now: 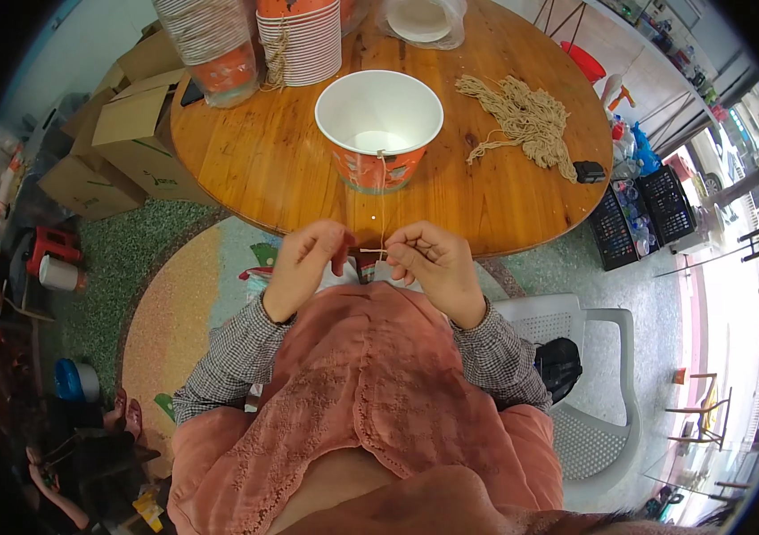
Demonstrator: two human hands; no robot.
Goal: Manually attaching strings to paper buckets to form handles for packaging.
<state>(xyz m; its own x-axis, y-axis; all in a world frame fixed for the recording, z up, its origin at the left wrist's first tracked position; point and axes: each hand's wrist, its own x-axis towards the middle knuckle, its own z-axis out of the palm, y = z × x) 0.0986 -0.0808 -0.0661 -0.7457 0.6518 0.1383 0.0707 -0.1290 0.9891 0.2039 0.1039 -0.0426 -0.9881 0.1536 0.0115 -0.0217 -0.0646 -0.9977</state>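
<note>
A large paper bucket [370, 165], white inside and orange with printed pictures outside, stands near the table's front edge. Thin beige string [383, 209] runs from its near rim over the edge to my hands. The fingertips of my right hand [437, 263] pinch this string, where a short pale piece sticks out sideways toward the left. Beside it, my left hand [308, 263] is closed with thumb and fingers curled together; anything within them is too small to make out. A loose heap of beige string [522, 125] lies to the right of the bucket.
On the round wooden table [254, 178] are stacked orange buckets [301, 45], a plastic-wrapped stack [210, 53], bagged white lids [419, 22] and a small black object [589, 172]. Cardboard boxes [143, 134] stand left, a white plastic chair [611, 392] and black crates [620, 223] right.
</note>
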